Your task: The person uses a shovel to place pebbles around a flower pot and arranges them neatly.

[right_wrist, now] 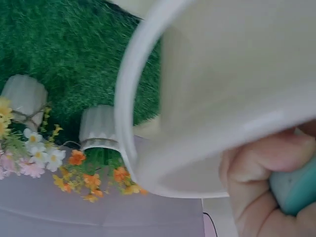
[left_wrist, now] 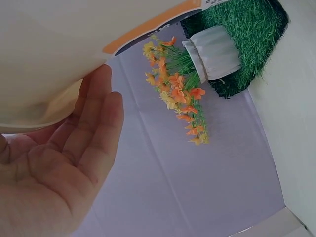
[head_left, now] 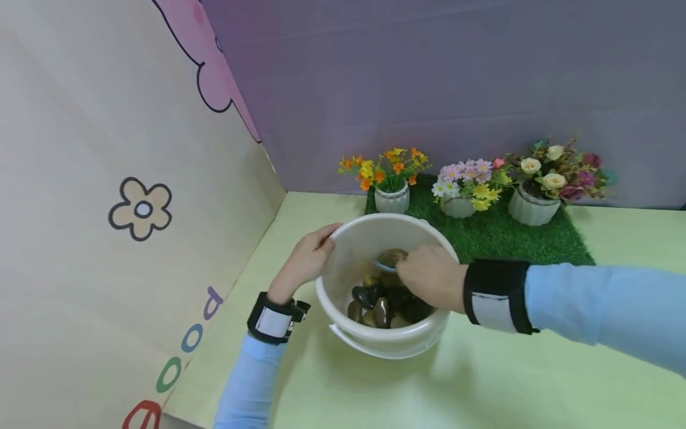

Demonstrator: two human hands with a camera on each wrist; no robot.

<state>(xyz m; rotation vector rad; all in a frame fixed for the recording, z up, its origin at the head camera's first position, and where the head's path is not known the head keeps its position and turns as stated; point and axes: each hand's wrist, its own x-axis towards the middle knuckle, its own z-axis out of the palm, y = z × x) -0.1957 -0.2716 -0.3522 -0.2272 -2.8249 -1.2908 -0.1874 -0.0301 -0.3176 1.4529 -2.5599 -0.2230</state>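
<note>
A white bucket [head_left: 343,262] with several smooth dark and brown stones [head_left: 382,313] in its bottom stands on the pale green table. My left hand [head_left: 306,257] holds its rim on the left; in the left wrist view the fingers [left_wrist: 101,116] lie along the bucket's outer wall. Reaching over the right side of the rim, my right hand [head_left: 431,275] is inside the bucket. It grips a tool with a grey-and-teal handle [right_wrist: 296,190], whose kind I cannot tell. A brown oval stone [head_left: 392,257] with a pale blue edge beneath shows at the right fingertips.
Behind the bucket lies a green turf mat [head_left: 498,241]. On it stand white pots with orange flowers [head_left: 393,198], pink and yellow flowers [head_left: 458,207] and roses [head_left: 534,205]. A purple backdrop [head_left: 455,77] closes the back, and a decorated white wall [head_left: 96,238] runs along the left.
</note>
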